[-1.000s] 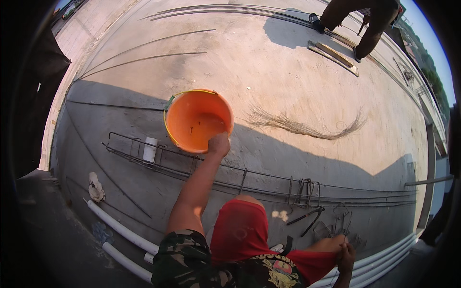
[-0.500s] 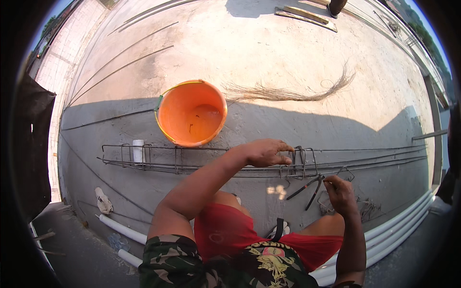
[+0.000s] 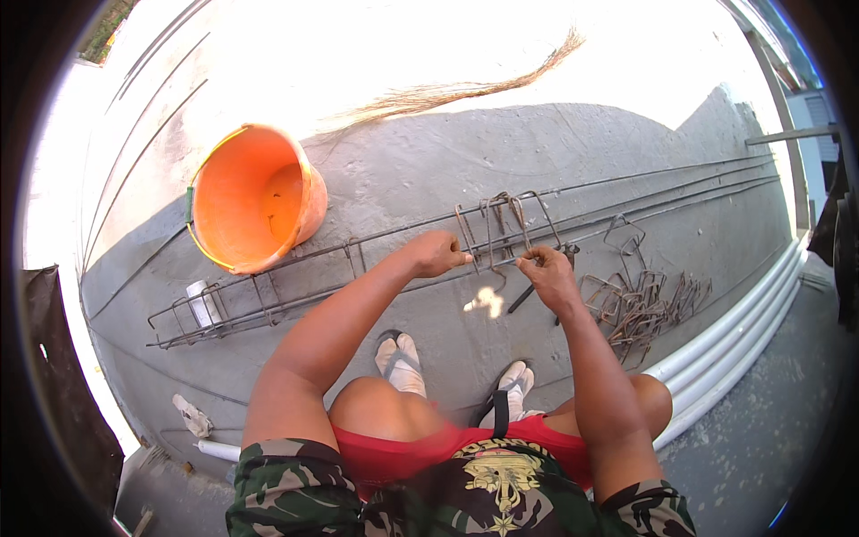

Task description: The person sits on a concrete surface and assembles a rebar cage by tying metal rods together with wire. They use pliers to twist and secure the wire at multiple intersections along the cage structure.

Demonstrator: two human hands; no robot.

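Observation:
A long rebar cage point(image 3: 313, 259) of thin steel bars and square stirrups lies across the floor in front of me. My left hand point(image 3: 437, 254) is closed, its fingertips pinched beside the cluster of loose stirrups point(image 3: 497, 219) around the bars. Just right of it, my right hand point(image 3: 548, 276) is closed too, thumb and finger pinched at the near bars. Whatever either hand pinches is too small or hidden to name. Dark-handled pincers point(image 3: 520, 299) lie partly behind my right hand, touching the cage.
An orange bucket point(image 3: 313, 201) stands beyond the cage at left. A bundle of thin wire point(image 3: 447, 92) lies farther off. Bent stirrups point(image 3: 640, 309) are piled at right, near white pipes point(image 3: 729, 349). A white cylinder point(image 3: 204, 304) sits at the cage's left end.
My left hand has gone from outstretched fingers to a pinch. My right hand has left the pincers' jaws and come to the cage bars. The view has shifted, showing both feet and more stirrups.

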